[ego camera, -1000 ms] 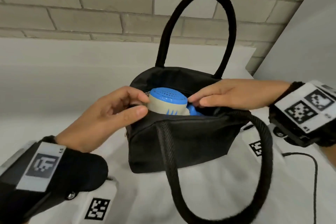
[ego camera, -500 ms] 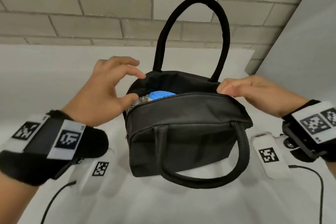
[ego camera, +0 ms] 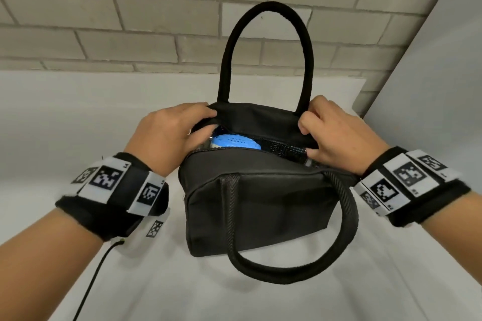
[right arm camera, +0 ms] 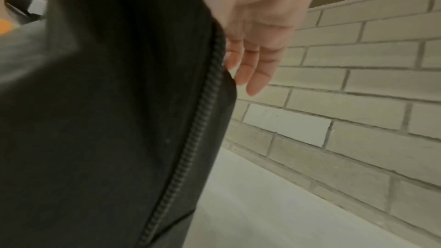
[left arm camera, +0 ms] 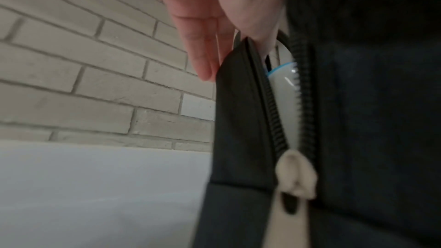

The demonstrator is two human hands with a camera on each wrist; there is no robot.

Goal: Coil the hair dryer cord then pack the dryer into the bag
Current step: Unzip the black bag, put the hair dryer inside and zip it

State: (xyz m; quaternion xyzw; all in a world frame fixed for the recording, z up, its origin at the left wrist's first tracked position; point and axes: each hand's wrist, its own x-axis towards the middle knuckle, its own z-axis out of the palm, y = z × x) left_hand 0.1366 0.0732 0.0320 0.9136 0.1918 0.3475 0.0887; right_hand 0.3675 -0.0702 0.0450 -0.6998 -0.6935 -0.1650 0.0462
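Dryer [ego camera: 232,142] sits in the bag [ego camera: 260,190], between both hands gripping its rim

Pale brick wall [ego camera: 109,41], white tabletop [ego camera: 78,117]

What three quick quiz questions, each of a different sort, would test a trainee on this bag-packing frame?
1. True or false: the hair dryer lies on the table beside the bag.
2. Which handle stands upright? A) the far handle B) the near handle
3. Fill in: the zipper pull sits at the bag's ___ hand end.

Key
1. False: it sits inside the bag, blue end showing through the open zip.
2. A; the near handle droops forward.
3. Left: it shows in the left wrist view, near the left hand; the right hand grips the other end.
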